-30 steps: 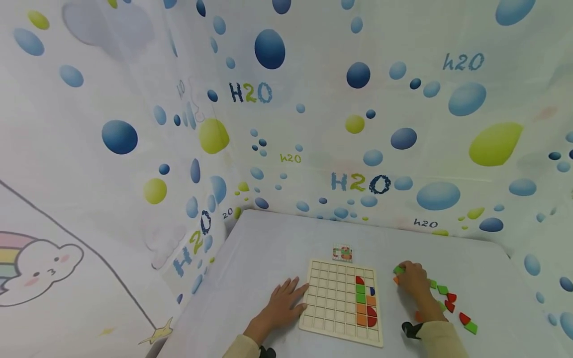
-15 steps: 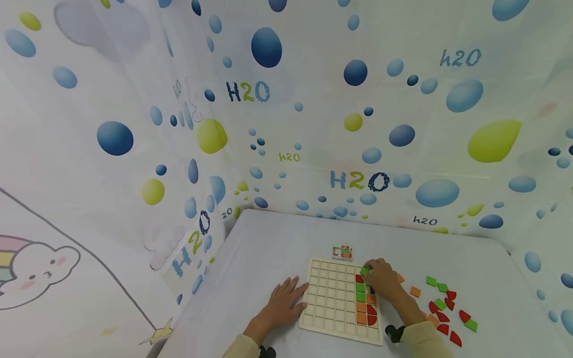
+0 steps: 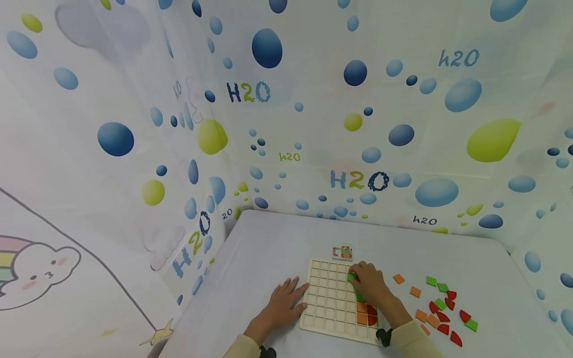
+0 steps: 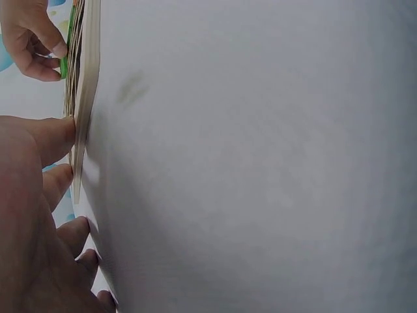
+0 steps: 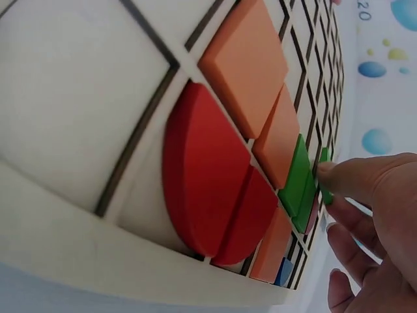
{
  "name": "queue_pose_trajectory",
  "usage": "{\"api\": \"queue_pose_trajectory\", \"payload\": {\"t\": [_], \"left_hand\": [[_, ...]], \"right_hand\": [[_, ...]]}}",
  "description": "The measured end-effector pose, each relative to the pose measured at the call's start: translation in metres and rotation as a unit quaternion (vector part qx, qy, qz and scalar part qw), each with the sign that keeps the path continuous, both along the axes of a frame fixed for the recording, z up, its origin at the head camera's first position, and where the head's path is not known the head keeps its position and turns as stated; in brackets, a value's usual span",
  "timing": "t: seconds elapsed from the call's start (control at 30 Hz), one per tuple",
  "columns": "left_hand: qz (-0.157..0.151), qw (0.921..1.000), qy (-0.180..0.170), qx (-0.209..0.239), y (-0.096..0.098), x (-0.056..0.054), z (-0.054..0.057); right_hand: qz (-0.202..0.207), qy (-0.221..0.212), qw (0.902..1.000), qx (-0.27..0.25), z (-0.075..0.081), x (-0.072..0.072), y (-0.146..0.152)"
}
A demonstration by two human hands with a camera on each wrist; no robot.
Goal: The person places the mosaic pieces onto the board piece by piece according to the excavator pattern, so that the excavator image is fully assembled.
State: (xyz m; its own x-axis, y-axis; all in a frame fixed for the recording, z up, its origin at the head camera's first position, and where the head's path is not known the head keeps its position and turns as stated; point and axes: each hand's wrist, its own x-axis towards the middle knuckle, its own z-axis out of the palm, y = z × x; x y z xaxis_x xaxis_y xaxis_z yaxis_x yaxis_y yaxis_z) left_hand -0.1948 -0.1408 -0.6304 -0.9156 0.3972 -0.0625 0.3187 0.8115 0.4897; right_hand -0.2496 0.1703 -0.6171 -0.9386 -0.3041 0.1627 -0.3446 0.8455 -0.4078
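A wooden grid board (image 3: 329, 303) lies on the table, with colored tiles filling cells along its right side. My right hand (image 3: 370, 284) pinches a green square tile (image 3: 351, 277) over the board's upper right cells. In the right wrist view the thumb and a finger hold this tile (image 5: 325, 175) on edge, beyond orange squares (image 5: 247, 68), green squares (image 5: 299, 186) and red quarter-rounds (image 5: 205, 173) set in the grid. My left hand (image 3: 283, 302) rests spread at the board's left edge; its thumb and a finger touch that edge in the left wrist view.
Loose orange, green and red tiles (image 3: 415, 292) are scattered on the table right of the board. A small patterned card (image 3: 342, 252) lies just behind the board. The white-covered table (image 3: 264, 248) meets a printed curtain (image 3: 313, 129) at the back.
My right hand has gone from the loose tiles leftward to the board, carrying the green tile, then further left over the grid. The left hand has stayed at the board's edge.
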Motion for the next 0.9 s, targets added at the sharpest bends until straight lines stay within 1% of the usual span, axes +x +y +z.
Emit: {"api": "queue_pose_trajectory", "payload": {"t": [0.13, 0.33, 0.53, 0.6, 0.8, 0.9], "left_hand": [[0.002, 0.9999, 0.002, -0.011, -0.0003, -0.0006, 0.0008], [0.003, 0.9999, 0.001, -0.014, -0.0002, 0.0005, -0.0010], [0.002, 1.0000, -0.002, -0.007, 0.0003, 0.0016, 0.0008], [0.002, 1.0000, -0.003, -0.003, 0.0001, 0.0015, 0.0008], [-0.005, 0.9999, 0.009, 0.007, -0.0005, 0.0021, -0.0003], [-0.003, 1.0000, 0.005, 0.004, 0.0000, 0.0027, -0.0012]], "right_hand": [[0.006, 0.008, 0.9998, 0.016, 0.0023, 0.0011, -0.0005], [0.008, -0.002, 0.9998, 0.020, 0.0032, 0.0000, -0.0005], [0.005, 0.000, 0.9998, 0.020, 0.0030, -0.0021, -0.0022], [0.002, -0.004, 0.9998, 0.018, 0.0034, -0.0030, -0.0028], [-0.004, -0.019, 0.9995, 0.024, 0.0044, -0.0039, -0.0035], [-0.003, -0.025, 0.9993, 0.026, 0.0053, -0.0030, -0.0023]]}}
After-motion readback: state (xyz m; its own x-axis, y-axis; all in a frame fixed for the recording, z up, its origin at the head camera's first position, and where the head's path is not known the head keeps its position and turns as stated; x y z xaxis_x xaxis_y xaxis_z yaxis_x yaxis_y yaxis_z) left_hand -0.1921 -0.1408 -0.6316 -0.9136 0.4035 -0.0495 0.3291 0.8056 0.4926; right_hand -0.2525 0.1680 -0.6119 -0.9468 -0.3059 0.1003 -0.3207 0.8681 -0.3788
